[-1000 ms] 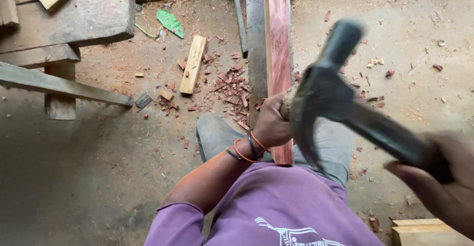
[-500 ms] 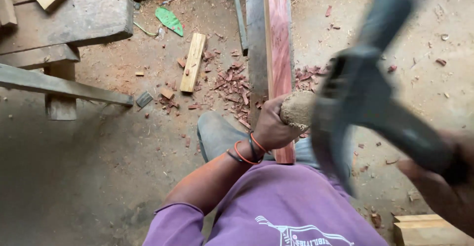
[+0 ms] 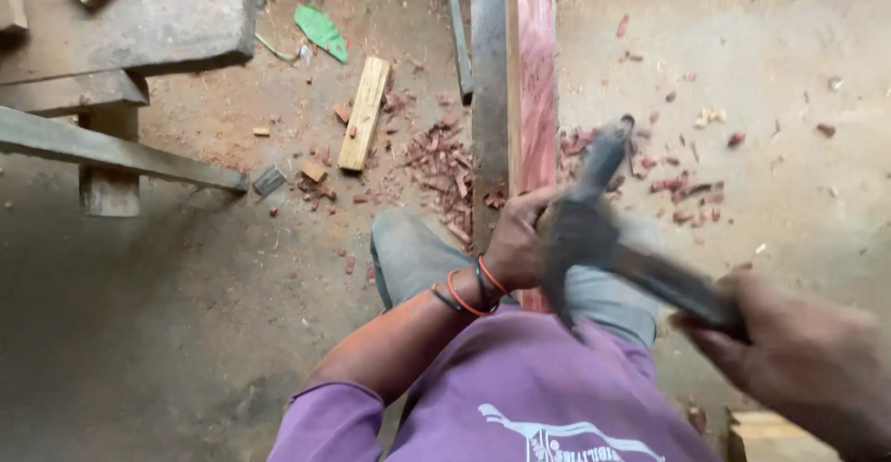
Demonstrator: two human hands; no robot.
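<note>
Both hands busy: our left hand (image 3: 515, 244) closed, steadying the red plank (image 3: 532, 82); right hand (image 3: 807, 365) beside it grips the hammer (image 3: 594, 230).

plank (image 3: 532, 72): reddish wood, smooth-planed;
hammer (image 3: 594, 230): dark matt metal;
floor (image 3: 789, 100): rough, dusty earth

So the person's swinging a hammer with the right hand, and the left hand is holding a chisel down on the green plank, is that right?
Not quite: the plank is reddish, not green, as the head view shows. The right hand does swing the hammer, and the left hand is on that plank; what it grips is hidden.
</note>
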